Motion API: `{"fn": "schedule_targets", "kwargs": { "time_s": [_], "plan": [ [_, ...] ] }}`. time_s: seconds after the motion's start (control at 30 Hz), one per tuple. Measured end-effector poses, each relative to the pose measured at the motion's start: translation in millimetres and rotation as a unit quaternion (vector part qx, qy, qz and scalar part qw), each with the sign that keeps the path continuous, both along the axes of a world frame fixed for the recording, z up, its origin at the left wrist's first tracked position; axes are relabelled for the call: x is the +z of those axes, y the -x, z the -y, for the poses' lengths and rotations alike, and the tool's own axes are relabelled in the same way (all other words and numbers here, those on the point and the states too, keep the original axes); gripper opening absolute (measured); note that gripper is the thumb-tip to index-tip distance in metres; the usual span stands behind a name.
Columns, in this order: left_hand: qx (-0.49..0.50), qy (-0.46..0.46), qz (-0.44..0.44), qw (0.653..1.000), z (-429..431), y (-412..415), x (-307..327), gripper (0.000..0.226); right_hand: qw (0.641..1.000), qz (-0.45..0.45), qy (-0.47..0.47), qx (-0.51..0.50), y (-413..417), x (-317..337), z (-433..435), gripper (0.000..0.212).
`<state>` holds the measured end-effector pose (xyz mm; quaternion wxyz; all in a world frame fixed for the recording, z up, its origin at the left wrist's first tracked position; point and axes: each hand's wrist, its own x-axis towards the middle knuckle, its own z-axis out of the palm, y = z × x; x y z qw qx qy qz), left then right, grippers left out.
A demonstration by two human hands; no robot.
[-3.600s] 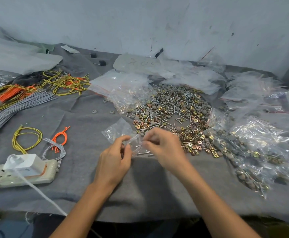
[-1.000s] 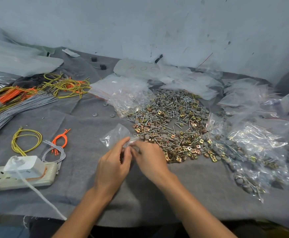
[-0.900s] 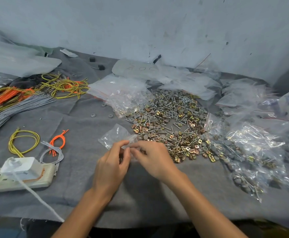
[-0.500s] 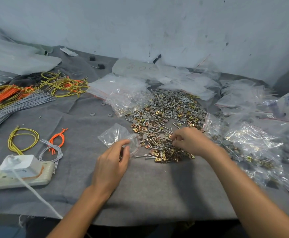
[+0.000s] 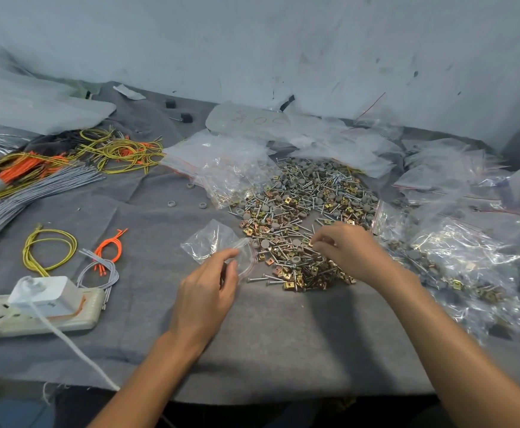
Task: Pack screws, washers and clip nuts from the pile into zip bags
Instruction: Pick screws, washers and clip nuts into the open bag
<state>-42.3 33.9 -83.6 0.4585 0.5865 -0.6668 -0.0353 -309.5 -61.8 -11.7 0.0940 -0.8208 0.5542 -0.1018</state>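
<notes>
Grey felt cloth (image 5: 147,329) covers the bench below a scuffed pale wall. At far left lie a power strip (image 5: 76,313) with a white charger (image 5: 47,296) plugged in, and loose wire bundles (image 5: 36,193). Left of centre, the left hand (image 5: 206,295) pinches the mouth of an empty zip bag (image 5: 211,242) between thumb and fingers. The bag's closed end points away to the upper left and its red-edged opening faces right, towards the pile (image 5: 299,208) of screws, washers and clip nuts just beside it. At centre right, the right hand (image 5: 350,251) rests on the pile's near edge with its fingertips curled down among the parts; whether a piece is pinched cannot be told. Filled bags (image 5: 456,267) lie at far right. The right hand is the nearer to the pile, so any piece picked probably travels leftward, along the bag's long axis, into the held mouth.
</notes>
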Motion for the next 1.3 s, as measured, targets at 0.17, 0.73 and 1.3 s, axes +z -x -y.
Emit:
{"fn": "schedule_targets", "kwargs": {
  "time_s": [0.17, 0.73, 1.3],
  "plan": [
    [0.001, 0.009, 0.004, 1.000, 1.2, -0.3, -1.4, 0.032, 0.959, 0.272, -0.073, -0.040, 0.6, 14.1, -15.5, 0.006],
    [0.007, 0.010, -0.034, 0.999, -3.1, 1.2, 3.7, 0.024, 0.874, 0.439, -0.204, 0.043, -113.6, -28.8, -54.8, 0.008],
    [0.008, -0.001, -0.017, 1.000, -3.1, 2.0, 5.0, 0.026, 0.989, 0.144, -0.009, -0.041, -41.7, 10.9, -16.1, 0.007]
  ]
}}
